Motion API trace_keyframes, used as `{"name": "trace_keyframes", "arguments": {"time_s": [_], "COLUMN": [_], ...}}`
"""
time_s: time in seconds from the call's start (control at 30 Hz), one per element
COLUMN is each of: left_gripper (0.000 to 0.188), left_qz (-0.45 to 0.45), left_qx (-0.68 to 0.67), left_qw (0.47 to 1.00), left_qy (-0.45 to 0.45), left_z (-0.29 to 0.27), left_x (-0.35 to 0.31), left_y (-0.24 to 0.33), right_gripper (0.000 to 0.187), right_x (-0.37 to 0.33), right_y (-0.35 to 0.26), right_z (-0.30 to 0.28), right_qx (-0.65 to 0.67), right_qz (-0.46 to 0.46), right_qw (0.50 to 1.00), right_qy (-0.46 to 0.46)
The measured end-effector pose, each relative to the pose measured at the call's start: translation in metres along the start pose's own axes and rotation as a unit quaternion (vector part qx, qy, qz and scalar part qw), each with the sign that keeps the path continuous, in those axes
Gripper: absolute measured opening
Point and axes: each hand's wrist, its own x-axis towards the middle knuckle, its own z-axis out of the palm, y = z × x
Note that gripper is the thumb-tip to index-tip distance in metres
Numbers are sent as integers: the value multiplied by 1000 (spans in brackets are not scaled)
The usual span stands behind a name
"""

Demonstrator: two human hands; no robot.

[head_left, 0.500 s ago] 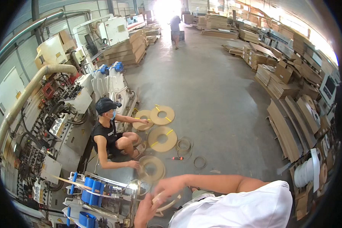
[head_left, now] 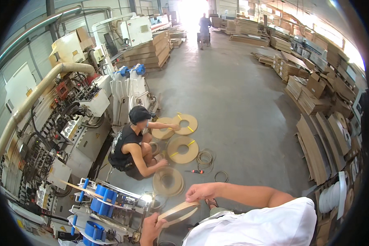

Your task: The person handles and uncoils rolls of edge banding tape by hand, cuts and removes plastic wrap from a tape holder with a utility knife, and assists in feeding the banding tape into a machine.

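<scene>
A pale tan band of edge banding [head_left: 178, 208] runs between my two hands. My right hand [head_left: 201, 192] pinches its upper end, with the forearm reaching across from the right. Down and to the left, my left hand [head_left: 152, 226] is closed on the other end, beside the machine. Below it a lighter stretch of banding [head_left: 184, 218] curves back in a loop. Just beyond my hands lies a flat coil of tan banding [head_left: 167, 182] on the floor.
A crouching person [head_left: 133, 141] in black reaches over more banding coils [head_left: 182, 149]. An orange-handled tool [head_left: 195, 171] and wire loops [head_left: 206, 158] lie nearby. The machine with blue rollers [head_left: 101, 201] stands left. Curved boards [head_left: 311, 143] and a white spool [head_left: 329, 190] are at right.
My hands have drawn apart, my right hand moving up and right, and the banding now shows stretched between them. The crouching person has leaned forward, head lowered. The view has shifted slightly.
</scene>
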Motion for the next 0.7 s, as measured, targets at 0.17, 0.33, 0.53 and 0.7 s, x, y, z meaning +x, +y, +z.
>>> {"name": "trace_keyframes", "arguments": {"time_s": [0.17,0.33,0.53,0.7], "left_gripper": [39,39,35,25], "left_qz": [-20,84,-55,-26], "left_qx": [36,113,-339,-268], "left_qw": [999,990,930,935], "left_qy": [-4,7,133,231], "left_z": [1,8,25,18], "left_x": [3,20,33,67], "left_y": [15,22,22,20], "right_gripper": [35,24,7,7], "right_x": [-8,26,52,66], "right_y": [1,-4,-14,-44], "right_z": [18,61,41,34], "right_qx": [-374,-514,287,154], "right_qz": [-204,-173,-278,-229], "right_qw": [900,836,862,898], "right_qy": [93,84,311,344]}}
